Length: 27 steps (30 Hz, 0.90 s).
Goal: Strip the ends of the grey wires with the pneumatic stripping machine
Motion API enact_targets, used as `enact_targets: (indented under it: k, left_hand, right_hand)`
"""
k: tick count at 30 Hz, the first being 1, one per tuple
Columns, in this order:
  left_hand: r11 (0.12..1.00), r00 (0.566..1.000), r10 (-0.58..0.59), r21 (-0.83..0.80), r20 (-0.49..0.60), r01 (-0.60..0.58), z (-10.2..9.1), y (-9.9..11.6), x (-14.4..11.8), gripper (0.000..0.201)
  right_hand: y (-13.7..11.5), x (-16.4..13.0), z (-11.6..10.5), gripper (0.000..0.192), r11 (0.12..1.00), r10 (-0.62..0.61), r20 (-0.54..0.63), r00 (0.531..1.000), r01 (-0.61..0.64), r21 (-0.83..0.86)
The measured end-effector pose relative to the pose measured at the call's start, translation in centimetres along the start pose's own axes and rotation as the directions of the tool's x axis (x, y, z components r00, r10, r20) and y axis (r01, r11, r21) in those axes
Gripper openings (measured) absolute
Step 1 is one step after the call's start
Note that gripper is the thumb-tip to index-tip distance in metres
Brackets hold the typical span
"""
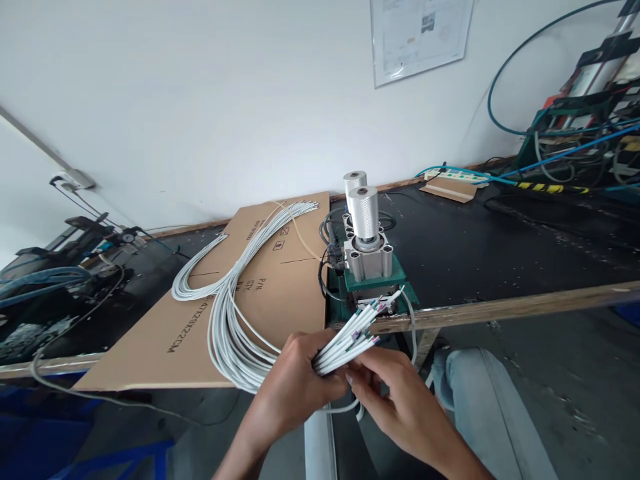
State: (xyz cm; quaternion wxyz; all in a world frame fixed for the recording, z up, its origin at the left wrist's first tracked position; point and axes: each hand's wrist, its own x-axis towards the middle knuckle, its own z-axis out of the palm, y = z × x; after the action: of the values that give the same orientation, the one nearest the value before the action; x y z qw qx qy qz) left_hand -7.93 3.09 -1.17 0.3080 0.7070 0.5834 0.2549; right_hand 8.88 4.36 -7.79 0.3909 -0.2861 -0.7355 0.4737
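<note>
My left hand (300, 380) is wrapped round a bundle of white cables (345, 343), whose cut ends point up and right and show small coloured wires. The rest of the cables (233, 333) loop back over a flat cardboard sheet (165, 340). My right hand (393, 390) is closed beside the bundle, thumb and fingers pinched together just below the cable ends; what they hold, if anything, I cannot make out. Just beyond the cable ends stands a small pneumatic machine (370, 260) with two knurled metal cylinders on a green base.
The black bench (490, 247) has a wooden front edge (480, 307). On its right are a power strip (453, 176), a cardboard piece (449, 189) and a machine with blue hoses (580, 113). Another machine (65, 260) stands at left. A framed sheet (423, 37) hangs on the wall.
</note>
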Motion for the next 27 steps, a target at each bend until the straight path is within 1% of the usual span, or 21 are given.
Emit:
enact_targets:
  k: [3, 5, 6, 8, 9, 10, 12, 13, 15, 18, 20, 23, 27]
  left_hand:
    - [1.0, 1.0, 0.024, 0.011, 0.001, -0.024, 0.1, 0.0, 0.1, 0.015]
    - [0.998, 1.0, 0.016, -0.056, 0.009, -0.016, 0.1, 0.0, 0.1, 0.012]
    - [0.994, 1.0, 0.0, -0.109, 0.016, 0.002, 0.1, 0.0, 0.1, 0.01]
    - [0.975, 0.998, -0.055, -0.214, 0.025, 0.059, 0.1, -0.1, 0.0, 0.008]
    - [0.965, 0.996, -0.086, -0.246, 0.019, 0.088, 0.2, -0.1, -0.1, 0.007]
    - [0.959, 0.993, -0.116, -0.261, -0.001, 0.112, 0.2, -0.2, -0.3, 0.007]
    - [0.956, 0.986, -0.158, -0.259, -0.055, 0.138, 0.4, -0.5, -0.5, 0.009]
    - [0.957, 0.982, -0.169, -0.252, -0.077, 0.145, 0.5, -0.6, -0.6, 0.01]
    - [0.959, 0.978, -0.176, -0.243, -0.111, 0.145, 0.6, -0.8, -0.9, 0.01]
    - [0.961, 0.978, -0.169, -0.24, -0.126, 0.135, 0.8, -0.8, -1.1, 0.009]
    - [0.965, 0.978, -0.161, -0.228, -0.13, 0.128, 0.8, -0.7, -1.1, 0.011]
    - [0.975, 0.982, -0.127, -0.2, -0.137, 0.098, 0.7, -0.8, -1.0, 0.013]
    - [0.979, 0.99, -0.081, -0.195, -0.115, 0.057, 0.5, -1.2, -1.1, 0.012]
  right_hand:
    - [-0.1, 0.1, -0.2, 0.019, 0.999, 0.015, -0.001, 1.0, -0.015, 0.045]
    - [0.2, 0.1, 0.3, 0.022, 0.978, 0.074, -0.007, 0.997, -0.071, 0.197]
    - [0.5, 0.1, 0.7, 0.025, 0.943, 0.111, 0.001, 0.994, -0.106, 0.315]
    - [1.1, 0.1, 1.9, 0.031, 0.814, 0.17, 0.021, 0.985, -0.153, 0.561]
    - [1.5, 0.1, 2.7, 0.033, 0.736, 0.184, 0.013, 0.983, -0.146, 0.661]
    - [1.8, 0.1, 3.5, 0.034, 0.666, 0.192, -0.006, 0.981, -0.126, 0.735]
    - [2.3, 0.1, 5.1, 0.034, 0.562, 0.214, -0.065, 0.975, -0.069, 0.824]
    - [2.5, 0.1, 5.8, 0.033, 0.528, 0.228, -0.092, 0.969, -0.044, 0.848]
    - [2.7, 0.2, 7.0, 0.031, 0.49, 0.25, -0.133, 0.959, -0.006, 0.872]
    - [2.7, 0.2, 7.9, 0.031, 0.481, 0.253, -0.165, 0.953, 0.024, 0.876]
    - [2.6, 0.2, 8.1, 0.032, 0.48, 0.259, -0.165, 0.952, 0.021, 0.877]
    - [2.3, 0.1, 8.2, 0.034, 0.468, 0.302, -0.156, 0.941, -0.003, 0.884]
    - [1.7, 0.0, 8.0, 0.035, 0.464, 0.321, -0.158, 0.934, -0.009, 0.886]
